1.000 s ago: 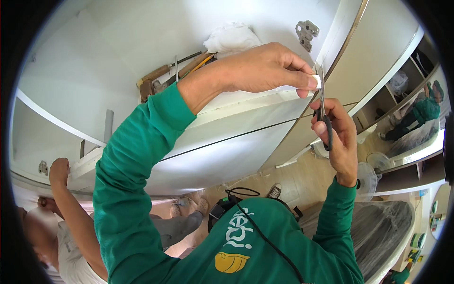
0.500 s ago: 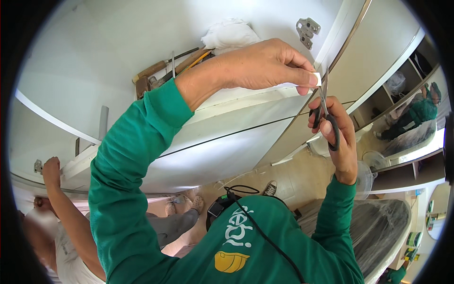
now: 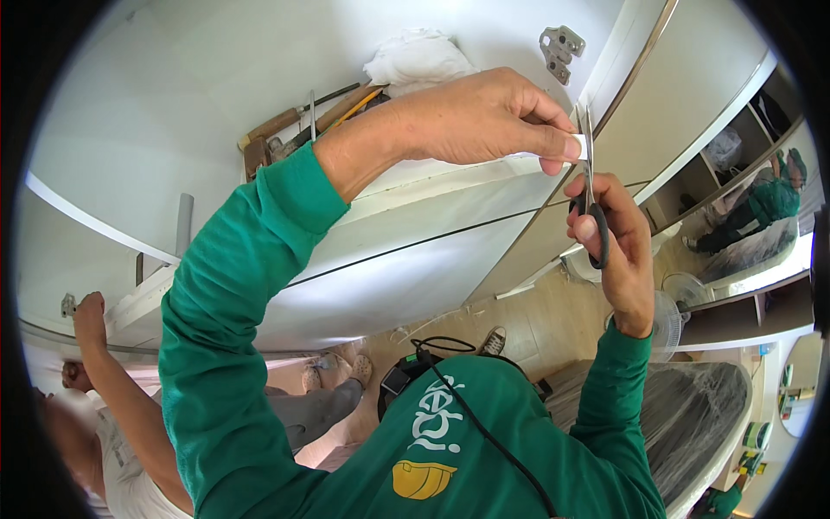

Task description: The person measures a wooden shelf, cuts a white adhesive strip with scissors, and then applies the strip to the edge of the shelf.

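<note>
My left hand [image 3: 510, 121] pinches a small white piece [image 3: 578, 149], thin like paper or tape, between thumb and fingers. Its free end sticks out toward the scissors [image 3: 590, 186]. My right hand [image 3: 618, 229] grips these by their dark handles, thumb and fingers in the loops. The metal blades point up and lie close together across the white piece's edge. Whether they have cut into it I cannot tell. Most of the white piece is hidden by my left fingers.
Behind my left forearm lie a hammer [image 3: 255, 154], a wooden-handled tool [image 3: 275, 126], a yellow pencil [image 3: 356, 105] and a white cloth bundle [image 3: 417, 62]. A metal hinge [image 3: 562, 52] is fixed on the white panel. At left, another person's arm [image 3: 108, 368] reaches toward the cabinet. A fan [image 3: 666, 327] stands at right.
The scissor blades have closed from spread to nearly together at the white piece. My right hand's fingers have drawn in, and the handles have come closer to each other.
</note>
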Tool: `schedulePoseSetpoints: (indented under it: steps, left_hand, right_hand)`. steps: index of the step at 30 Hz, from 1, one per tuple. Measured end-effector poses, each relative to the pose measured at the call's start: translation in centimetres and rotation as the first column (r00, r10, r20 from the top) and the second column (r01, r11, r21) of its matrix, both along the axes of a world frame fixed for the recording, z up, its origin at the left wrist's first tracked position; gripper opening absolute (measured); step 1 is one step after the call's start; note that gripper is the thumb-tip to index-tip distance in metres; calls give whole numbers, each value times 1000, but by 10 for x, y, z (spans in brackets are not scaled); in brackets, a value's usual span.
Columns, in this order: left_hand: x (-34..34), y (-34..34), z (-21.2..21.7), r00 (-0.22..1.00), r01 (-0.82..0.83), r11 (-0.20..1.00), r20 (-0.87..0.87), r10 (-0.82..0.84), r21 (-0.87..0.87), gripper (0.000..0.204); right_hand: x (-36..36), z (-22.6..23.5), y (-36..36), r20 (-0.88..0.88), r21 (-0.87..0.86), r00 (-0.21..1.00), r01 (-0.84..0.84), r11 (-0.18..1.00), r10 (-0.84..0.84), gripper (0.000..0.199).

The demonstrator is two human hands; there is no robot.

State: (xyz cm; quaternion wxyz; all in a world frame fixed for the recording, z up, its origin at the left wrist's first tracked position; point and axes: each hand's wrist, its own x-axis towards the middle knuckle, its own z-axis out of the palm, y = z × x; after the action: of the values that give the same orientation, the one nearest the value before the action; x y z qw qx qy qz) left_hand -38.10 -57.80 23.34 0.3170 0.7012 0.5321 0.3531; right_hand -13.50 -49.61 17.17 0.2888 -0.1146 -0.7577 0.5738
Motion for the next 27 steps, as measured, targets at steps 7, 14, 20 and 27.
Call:
schedulePoseSetpoints:
  steps: [7, 14, 20, 27]
  left_hand:
    - [3, -3, 4, 999, -35, 999, 6, 35, 15, 39]
    - [0, -2, 1, 1000, -17, 1000, 5, 17, 26, 37]
    - [1, -1, 1, 1000, -21, 1000, 7, 20, 16, 38]
    - [0, 0, 1, 999, -28, 1000, 38, 28, 14, 39]
  right_hand:
    - [1, -2, 3, -2, 10, 1000, -22, 1000, 22, 36]
    - [-2, 3, 1, 35, -11, 999, 7, 1000, -7, 35]
    - [-2, 3, 1, 33, 16, 999, 19, 1000, -19, 32]
    - [-1, 1, 0, 3, 22, 1000, 12, 1000, -12, 30]
